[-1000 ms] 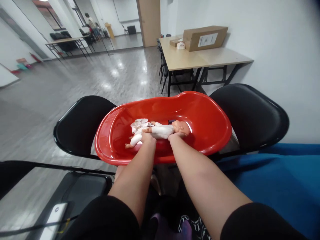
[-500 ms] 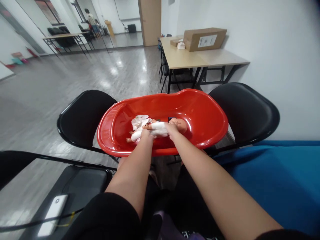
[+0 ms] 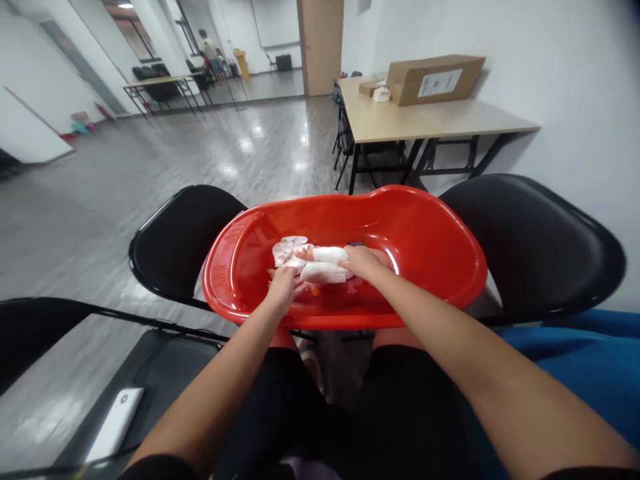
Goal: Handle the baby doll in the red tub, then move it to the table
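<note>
The small plastic baby doll in white clothing (image 3: pixel 324 264) lay inside the glossy red plastic baby tub (image 3: pixel 430 247) set across two black chairs. The left hand (image 3: pixel 285 288) gripped its legs; the right hand (image 3: pixel 365 261) cupped its head. It had not been lifted out.
</note>
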### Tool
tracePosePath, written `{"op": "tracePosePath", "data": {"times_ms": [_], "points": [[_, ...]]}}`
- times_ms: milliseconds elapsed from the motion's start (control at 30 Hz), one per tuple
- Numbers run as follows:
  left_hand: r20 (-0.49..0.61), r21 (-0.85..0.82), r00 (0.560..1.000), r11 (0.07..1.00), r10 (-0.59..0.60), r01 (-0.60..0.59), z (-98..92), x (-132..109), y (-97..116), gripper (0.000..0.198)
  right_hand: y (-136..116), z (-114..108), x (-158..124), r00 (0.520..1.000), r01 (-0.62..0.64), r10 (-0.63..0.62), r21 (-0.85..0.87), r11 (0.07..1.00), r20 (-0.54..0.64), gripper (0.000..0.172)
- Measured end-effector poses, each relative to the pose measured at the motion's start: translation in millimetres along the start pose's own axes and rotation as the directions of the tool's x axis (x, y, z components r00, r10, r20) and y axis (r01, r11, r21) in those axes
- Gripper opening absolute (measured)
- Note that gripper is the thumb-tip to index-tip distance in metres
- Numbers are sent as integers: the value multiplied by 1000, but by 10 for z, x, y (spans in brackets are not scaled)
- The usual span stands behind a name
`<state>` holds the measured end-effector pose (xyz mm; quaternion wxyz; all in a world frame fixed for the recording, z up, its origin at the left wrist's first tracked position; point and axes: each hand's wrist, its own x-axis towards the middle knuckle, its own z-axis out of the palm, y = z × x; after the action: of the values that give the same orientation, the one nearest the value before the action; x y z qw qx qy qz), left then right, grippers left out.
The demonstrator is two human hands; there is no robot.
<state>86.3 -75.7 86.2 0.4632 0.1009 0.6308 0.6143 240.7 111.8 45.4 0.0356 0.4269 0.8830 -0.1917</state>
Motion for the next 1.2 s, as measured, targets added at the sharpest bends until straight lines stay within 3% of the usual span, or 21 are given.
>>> {"op": "tracePosePath", "data": {"times_ms": [100, 200, 300, 333, 367, 433, 500, 533, 600, 667, 733, 767, 833, 867, 900, 967, 1067, 1133, 1200], "points": [[101, 15, 972, 977, 212, -215, -187, -610, -140, 36, 79, 52, 84, 994, 80, -84, -55, 995, -65, 43], [302, 317, 913, 874, 274, -367, -516, -1224, -508, 34, 123, 127, 98, 986, 82, -79, 16, 996, -148, 37], [496, 616, 843, 599, 210, -512, -1099, -1669, -998, 31, 139, 180, 102, 980, 78, -49, 143, 987, -192, 31], [513, 687, 839, 500, 180, -527, -1338, -1775, -1157, 33, 142, 191, 109, 979, 82, -46, 178, 981, -198, 30], [520, 738, 838, 408, 164, -537, -1581, -1864, -1301, 35, 145, 198, 120, 979, 89, -47, 205, 975, -201, 29], [607, 744, 783, 251, 134, -619, -2019, -1997, -1533, 39, 151, 204, 144, 978, 107, -57, 247, 963, -200, 28], [623, 762, 772, 126, 129, -636, -2284, -2077, -1671, 48, 154, 203, 165, 979, 115, -61, 280, 953, -196, 27], [622, 768, 769, 76, 150, -636, -2324, -2098, -1700, 49, 152, 201, 171, 979, 114, -58, 293, 949, -196, 27], [610, 781, 767, 9, 200, -624, -2204, -2097, -1662, 47, 146, 197, 177, 979, 105, -44, 311, 945, -197, 26], [618, 769, 745, 2, 250, -639, -1861, -2022, -1483, 43, 140, 199, 179, 979, 100, -35, 322, 942, -202, 28], [676, 686, 671, 74, 305, -724, -1386, -1839, -1177, 45, 140, 215, 184, 976, 111, -40, 330, 937, -214, 32], [723, 606, 592, 87, 356, -791, -1132, -1696, -994, 46, 144, 229, 188, 974, 119, -44, 333, 935, -224, 34], [782, 477, 434, 18, 447, -879, -644, -1296, -620, 39, 162, 267, 197, 967, 134, -48, 339, 931, -250, 35], [774, 494, 423, -31, 472, -869, -428, -1044, -451, 32, 174, 289, 201, 963, 143, -50, 341, 929, -266, 36], [750, 545, 455, -60, 479, -836, -237, -769, -305, 29, 188, 310, 204, 958, 153, -54, 343, 927, -283, 36], [669, 701, 601, -104, 438, -705, 54, -201, -98, 38, 215, 342, 207, 948, 184, -70, 354, 917, -310, 36], [522, 852, 786, -241, 331, -465, 262, 498, 10, 82, 235, 367, 201, 941, 219, -85, 402, 889, -326, 31], [523, 839, 811, -328, 262, -435, 282, 777, -1, 98, 238, 393, 188, 940, 228, -77, 448, 865, -332, 29], [573, 796, 790, -380, 220, -471, 257, 919, -24, 101, 247, 438, 166, 941, 239, -71, 503, 830, -330, 29]]}}
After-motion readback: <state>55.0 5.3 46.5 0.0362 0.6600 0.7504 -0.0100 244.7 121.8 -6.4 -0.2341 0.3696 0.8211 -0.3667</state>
